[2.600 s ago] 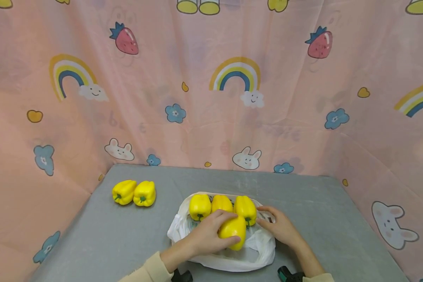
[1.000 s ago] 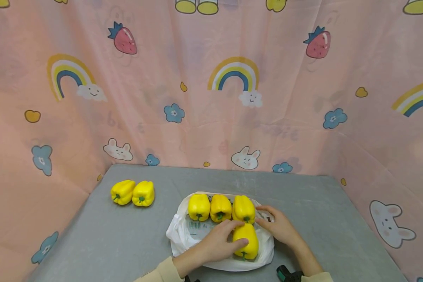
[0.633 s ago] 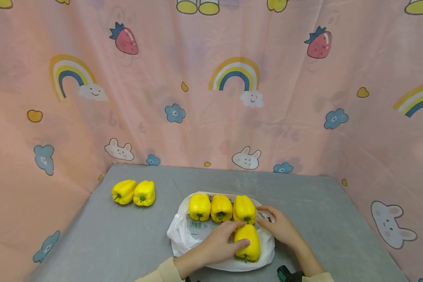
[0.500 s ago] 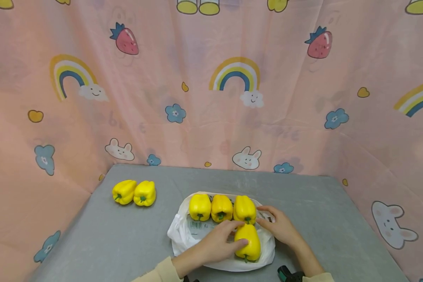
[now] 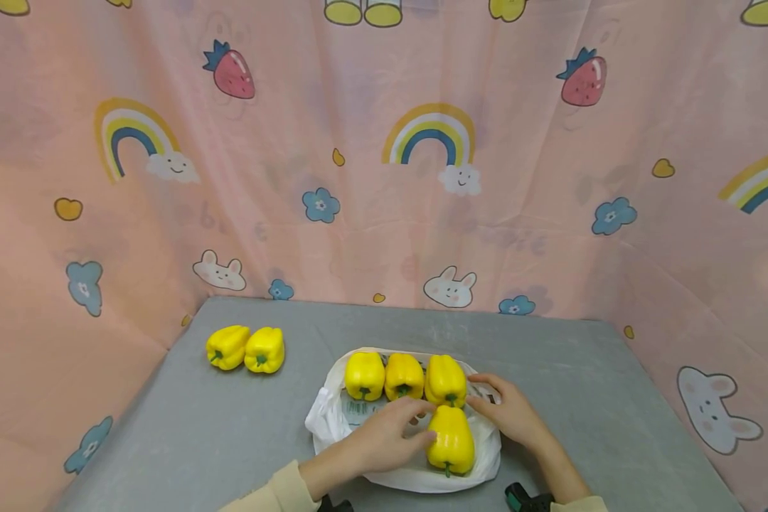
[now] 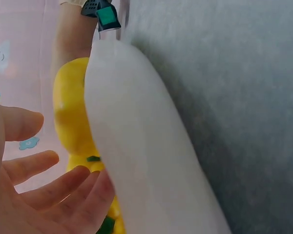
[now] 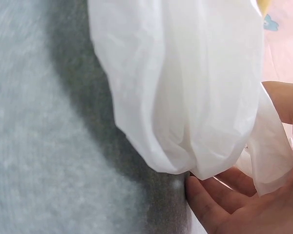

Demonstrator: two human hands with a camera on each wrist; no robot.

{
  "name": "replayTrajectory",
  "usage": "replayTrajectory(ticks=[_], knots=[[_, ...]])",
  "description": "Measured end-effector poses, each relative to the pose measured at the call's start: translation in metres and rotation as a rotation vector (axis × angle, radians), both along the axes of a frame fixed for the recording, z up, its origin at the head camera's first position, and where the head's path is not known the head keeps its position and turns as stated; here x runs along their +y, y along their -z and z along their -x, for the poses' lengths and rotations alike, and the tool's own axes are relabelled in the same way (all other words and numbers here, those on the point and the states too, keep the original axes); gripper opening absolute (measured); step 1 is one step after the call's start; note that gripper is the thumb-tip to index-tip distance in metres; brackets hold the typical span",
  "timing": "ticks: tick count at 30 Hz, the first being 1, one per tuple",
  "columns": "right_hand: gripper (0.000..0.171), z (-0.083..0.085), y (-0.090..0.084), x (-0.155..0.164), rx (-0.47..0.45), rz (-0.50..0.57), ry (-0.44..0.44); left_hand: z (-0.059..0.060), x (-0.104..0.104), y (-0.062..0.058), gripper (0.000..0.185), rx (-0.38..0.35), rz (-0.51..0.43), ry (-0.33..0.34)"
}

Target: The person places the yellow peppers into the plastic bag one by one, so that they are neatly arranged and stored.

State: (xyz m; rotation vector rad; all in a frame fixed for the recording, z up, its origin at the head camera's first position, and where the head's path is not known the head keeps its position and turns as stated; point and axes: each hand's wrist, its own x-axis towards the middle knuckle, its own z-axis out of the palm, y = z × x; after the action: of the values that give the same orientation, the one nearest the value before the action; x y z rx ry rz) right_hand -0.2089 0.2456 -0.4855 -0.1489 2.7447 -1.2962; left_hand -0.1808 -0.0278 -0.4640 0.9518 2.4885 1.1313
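Both our hands rest on the white plastic bag (image 5: 333, 427) near the front edge of the grey counter (image 5: 198, 427). Our left hand (image 5: 384, 442) lies with relaxed, nearly straight fingers against the side of the nearest yellow pepper (image 5: 450, 441), touching it rather than clasping it; the left wrist view shows the fingers (image 6: 49, 187) spread and loose. Our right hand (image 5: 508, 412) rests at the bag's right edge, and the right wrist view shows the thin plastic (image 7: 185, 87) draped over the fingers (image 7: 210, 204); we cannot tell whether it pinches the plastic or only steadies it.

We judge that the pepper is just being set down on the bag, and that the next move calls for the left hand to lift away and reach to the far left for another.

We count six peppers: three in a row (image 5: 404, 375) at the back of the bag, one in front of them, and two side by side (image 5: 246, 348) on the bare counter, well apart from the bag. One bag. A pink printed curtain (image 5: 384, 178) surrounds the counter.
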Motion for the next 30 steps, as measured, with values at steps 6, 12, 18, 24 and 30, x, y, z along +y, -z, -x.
replayTrajectory(ticks=[6,12,18,24,30], knots=[[0.056,0.001,0.001,0.0,0.009,-0.003,0.002,0.001,-0.008,-0.007,0.038,-0.003,-0.025,-0.003],[0.057,0.0,0.001,-0.001,0.001,-0.021,0.007,0.005,-0.019,-0.009,0.031,0.036,-0.072,-0.023],[0.059,0.0,0.0,-0.002,-0.012,-0.027,0.012,0.008,-0.031,-0.012,0.028,0.065,-0.105,-0.053],[0.058,0.0,-0.001,-0.002,-0.019,-0.019,0.015,0.01,-0.042,-0.016,0.025,0.121,-0.136,-0.076],[0.059,0.0,0.0,-0.002,-0.018,-0.015,0.012,0.013,-0.053,-0.017,0.022,0.181,-0.177,-0.092]])
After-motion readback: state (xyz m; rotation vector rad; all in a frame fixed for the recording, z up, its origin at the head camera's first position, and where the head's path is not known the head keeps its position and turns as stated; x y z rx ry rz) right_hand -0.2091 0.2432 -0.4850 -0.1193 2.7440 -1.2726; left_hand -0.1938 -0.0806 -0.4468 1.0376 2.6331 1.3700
